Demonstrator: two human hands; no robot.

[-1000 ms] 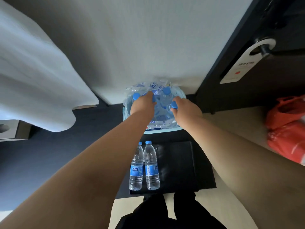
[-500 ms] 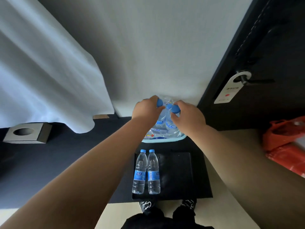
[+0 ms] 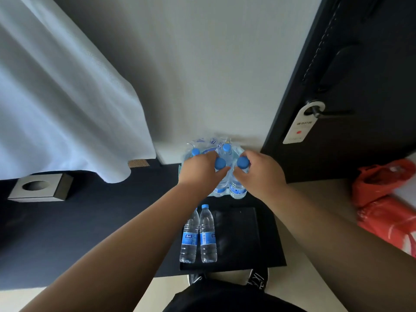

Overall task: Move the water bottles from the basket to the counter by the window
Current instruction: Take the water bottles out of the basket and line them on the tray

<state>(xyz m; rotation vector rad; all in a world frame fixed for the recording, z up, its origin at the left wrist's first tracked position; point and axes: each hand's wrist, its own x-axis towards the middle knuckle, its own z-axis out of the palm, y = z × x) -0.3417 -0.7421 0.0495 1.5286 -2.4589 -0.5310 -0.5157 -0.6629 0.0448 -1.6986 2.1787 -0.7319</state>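
My left hand (image 3: pixel 201 171) grips the neck of a clear water bottle with a blue cap (image 3: pixel 220 163). My right hand (image 3: pixel 258 173) grips a second blue-capped bottle (image 3: pixel 238 188) right beside it. Both bottles hang upright over the light blue basket (image 3: pixel 180 170), which is mostly hidden by my hands and holds several more bottles in torn plastic wrap (image 3: pixel 210 144). Two more bottles (image 3: pixel 199 236) stand side by side on a black tray (image 3: pixel 243 237) on the dark counter (image 3: pixel 78 233), nearer to me.
A white curtain (image 3: pixel 63 104) hangs over the counter's left part, with a grey tissue box (image 3: pixel 40 188) below it. A dark door with a hanging tag (image 3: pixel 301 123) is on the right. Red plastic bags (image 3: pixel 387 199) lie on the floor at right. My shoes (image 3: pixel 258 278) show below the counter edge.
Both hands closed on bottle necks inside the basket and lifted the two bottles up and slightly toward me. The view has pulled back, showing more of the curtain and door.
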